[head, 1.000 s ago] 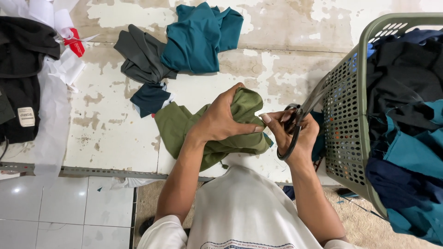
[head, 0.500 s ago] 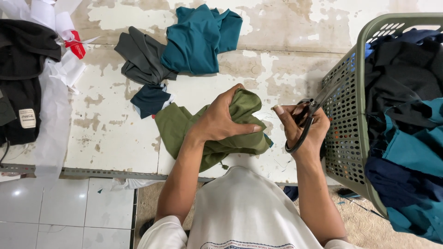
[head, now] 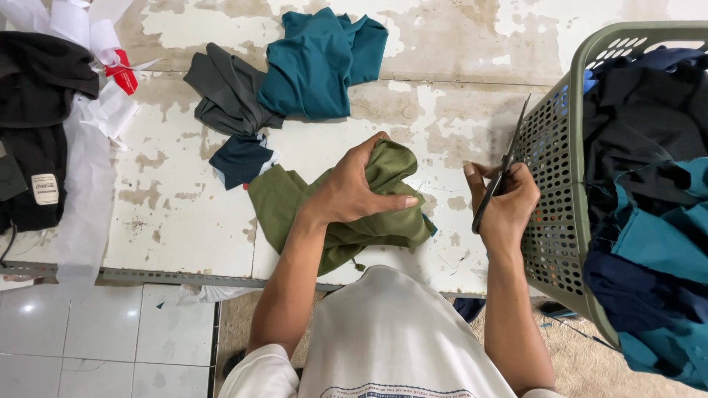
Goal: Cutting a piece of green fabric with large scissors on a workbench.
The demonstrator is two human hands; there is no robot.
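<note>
My left hand (head: 352, 193) grips a bunched olive-green garment (head: 295, 206) that lies on the worn white table (head: 169, 214). My right hand (head: 505, 203) holds black scissors (head: 509, 158) to the right of the garment, blades closed and pointing up and away, right beside the wall of the green laundry basket (head: 557, 184). The two hands are apart, with a gap of bare table between them.
A teal garment (head: 317, 63), a grey one (head: 228, 96) and a small dark navy piece (head: 240, 158) lie at the table's far middle. Black clothing (head: 37, 110) and white paper (head: 88, 118) sit at the left. The basket holds several dark and teal garments (head: 649, 191). Tiled floor (head: 96, 346) lies below.
My right hand has pulled the scissors away from the green garment toward the basket and turned the blades upward. My left hand has stayed on the garment.
</note>
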